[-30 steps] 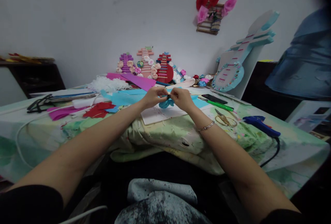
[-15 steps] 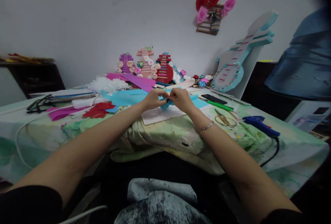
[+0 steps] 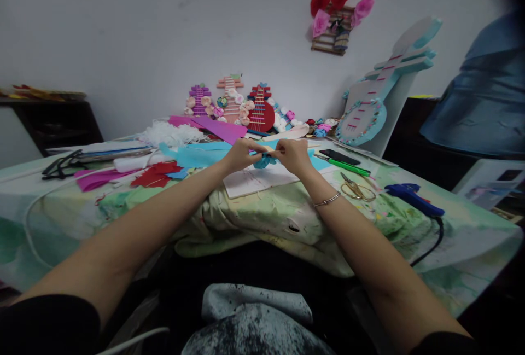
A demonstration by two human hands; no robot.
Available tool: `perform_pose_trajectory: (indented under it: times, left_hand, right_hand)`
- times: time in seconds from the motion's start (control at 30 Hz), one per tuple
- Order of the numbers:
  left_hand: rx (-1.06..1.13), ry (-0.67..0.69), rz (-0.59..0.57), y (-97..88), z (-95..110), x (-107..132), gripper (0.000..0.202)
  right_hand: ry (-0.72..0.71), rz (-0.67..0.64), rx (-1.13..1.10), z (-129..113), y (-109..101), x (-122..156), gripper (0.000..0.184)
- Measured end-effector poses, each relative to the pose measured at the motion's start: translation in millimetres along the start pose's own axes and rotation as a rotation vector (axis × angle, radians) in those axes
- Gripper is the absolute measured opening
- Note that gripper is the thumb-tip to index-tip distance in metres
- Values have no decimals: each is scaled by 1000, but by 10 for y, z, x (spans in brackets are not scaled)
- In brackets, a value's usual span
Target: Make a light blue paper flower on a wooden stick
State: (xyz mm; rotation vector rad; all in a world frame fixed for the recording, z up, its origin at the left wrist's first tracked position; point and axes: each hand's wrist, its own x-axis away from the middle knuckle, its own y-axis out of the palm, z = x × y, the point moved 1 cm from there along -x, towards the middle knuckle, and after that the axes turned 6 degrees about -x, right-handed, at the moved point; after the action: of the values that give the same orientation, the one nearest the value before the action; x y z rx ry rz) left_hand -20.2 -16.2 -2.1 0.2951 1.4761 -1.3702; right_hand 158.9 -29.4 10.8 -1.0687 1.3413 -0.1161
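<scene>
Above the white board [image 3: 246, 184], both hands meet at a small ruffled blue crepe-paper flower [image 3: 264, 162]. My left hand [image 3: 241, 155] pinches it from the left, thumb and fingers closed at its upper edge. From the right, my right hand [image 3: 294, 156] also has its fingertips closed on it, close to the left ones. The ruffled part hangs below the fingertips; its top is partly covered by them. Light-blue crepe paper [image 3: 200, 155] lies flat behind and beside the hands.
To the right lie a black phone [image 3: 339, 156], a green cutter [image 3: 348, 166], gold-handled scissors [image 3: 356, 186] and a blue glue gun [image 3: 414, 198] with its cord. Red paper scraps [image 3: 156, 175] and black glasses [image 3: 61, 164] are leftward. Decorated lute models [image 3: 259, 111] stand behind. Someone in blue [image 3: 478, 87] stands at right.
My right hand has shifted slightly right and its fingers have curled in more. The blue flower has moved a little left and shows more below the fingertips.
</scene>
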Motion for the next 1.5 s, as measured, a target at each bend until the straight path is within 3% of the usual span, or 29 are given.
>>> perform_pose_trajectory:
  times: [0.63, 1.0, 1.3, 1.5]
  left_hand:
    - [-10, -32, -13, -14, 24, -6, 16]
    - [92, -141, -152, -20, -27, -28, 22]
    - [129, -212, -93, -8, -50, -26, 22]
    - [30, -217, -84, 22, -47, -13, 19]
  right_hand:
    - [-70, 76, 4, -47, 16, 32, 16]
    - [-131, 52, 61, -41, 2, 56, 13]
    - [-150, 5, 60, -37, 27, 48, 17]
    - [-169, -38, 92, -73, 18, 62, 21]
